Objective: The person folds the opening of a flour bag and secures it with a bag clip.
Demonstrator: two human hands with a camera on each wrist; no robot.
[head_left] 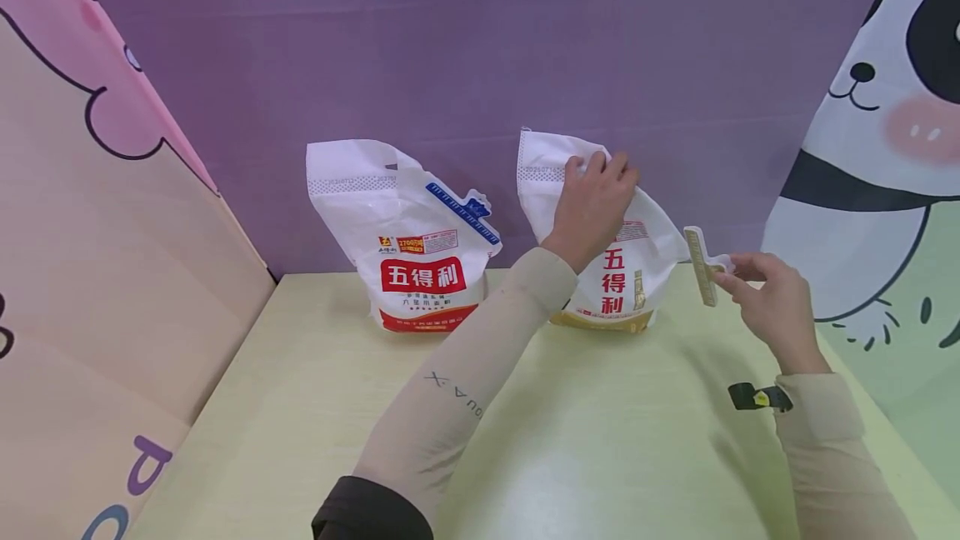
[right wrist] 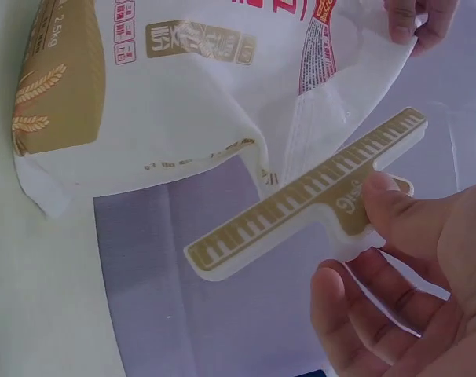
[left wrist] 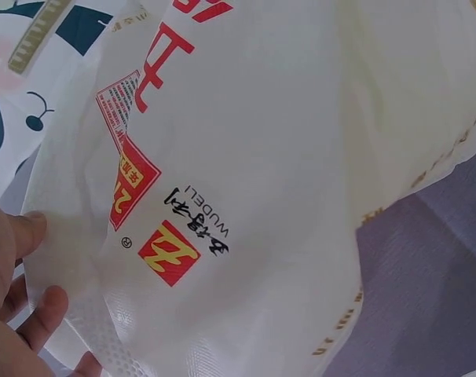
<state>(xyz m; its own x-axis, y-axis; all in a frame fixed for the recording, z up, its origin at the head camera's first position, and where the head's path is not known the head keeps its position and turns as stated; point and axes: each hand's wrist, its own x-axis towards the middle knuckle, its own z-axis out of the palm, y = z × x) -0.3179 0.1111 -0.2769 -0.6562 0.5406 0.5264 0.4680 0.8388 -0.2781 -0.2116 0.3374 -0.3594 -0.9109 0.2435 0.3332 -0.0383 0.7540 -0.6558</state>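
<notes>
A white flour bag with a gold base (head_left: 618, 282) (left wrist: 246, 181) (right wrist: 183, 86) stands at the back of the pale table (head_left: 585, 432). My left hand (head_left: 592, 202) (left wrist: 18, 290) (right wrist: 419, 20) grips its folded top edge. To the right of the bag, my right hand (head_left: 765, 294) (right wrist: 395, 275) pinches the handle of a white and gold sealing clip (head_left: 702, 265) (right wrist: 305, 192), held in the air and apart from the bag. The clip's jaws look closed.
A second white flour bag with a red label (head_left: 416, 240) stands to the left, with a blue clip (head_left: 465, 211) across its top. A purple wall (head_left: 465, 48) runs behind, and cartoon panels (head_left: 97, 232) (head_left: 885, 132) flank the table on both sides.
</notes>
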